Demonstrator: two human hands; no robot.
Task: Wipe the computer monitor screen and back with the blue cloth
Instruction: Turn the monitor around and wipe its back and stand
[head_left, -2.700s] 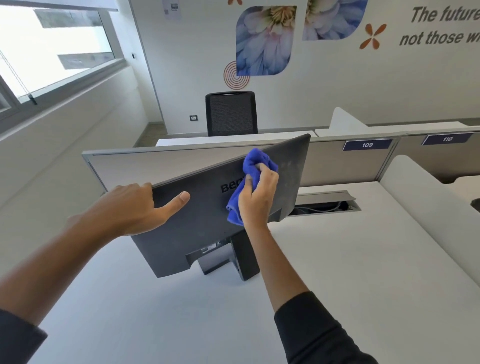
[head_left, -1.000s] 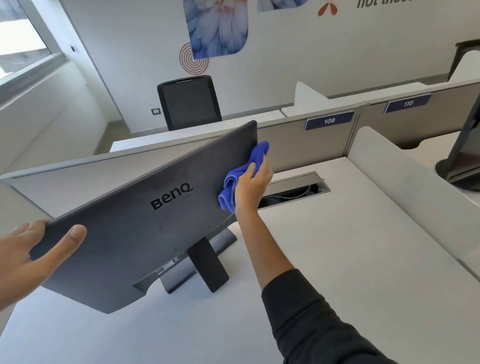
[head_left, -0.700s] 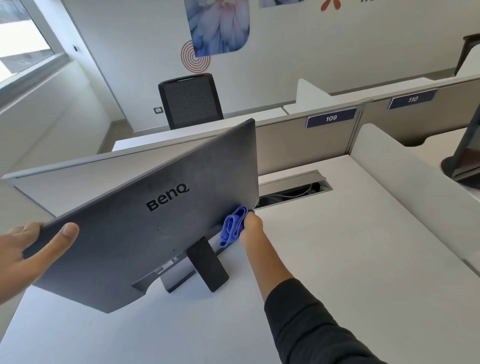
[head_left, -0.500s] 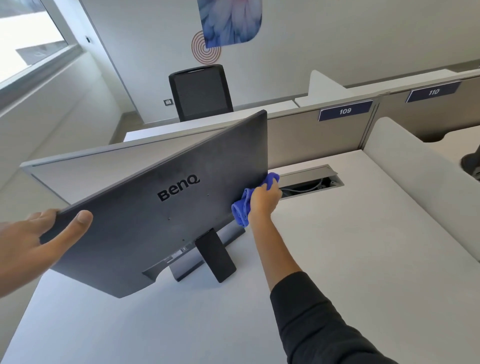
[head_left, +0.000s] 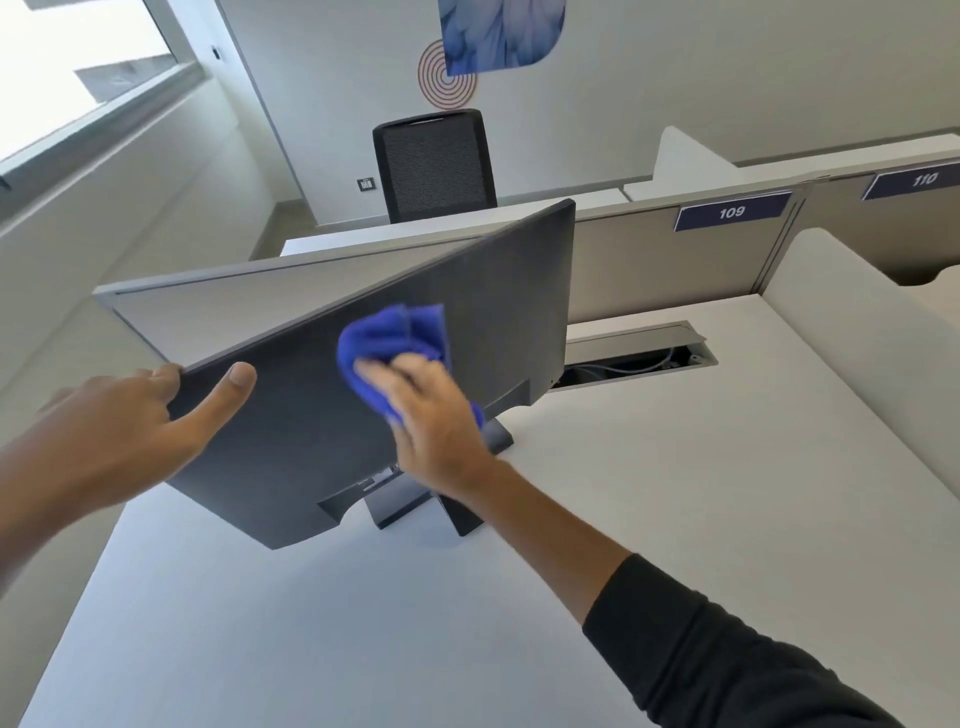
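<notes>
**Blue cloth pressed to the monitor's back**

The right hand (head_left: 434, 410) has its grip on the crumpled blue microfibre cloth (head_left: 392, 338), fingers spread over it and pressing it flat against the middle of the dark grey monitor's back panel (head_left: 498, 291); the hand is blurred. The left hand (head_left: 130, 421) grips the panel's upper left corner, thumb lying on the back, fingers hooked over the edge. The monitor leans on its dark stand (head_left: 410, 506), which sits on the white surface (head_left: 675, 493). Beyond stand a grey partition (head_left: 649, 260) and a black mesh office chair (head_left: 434, 161).
</notes>
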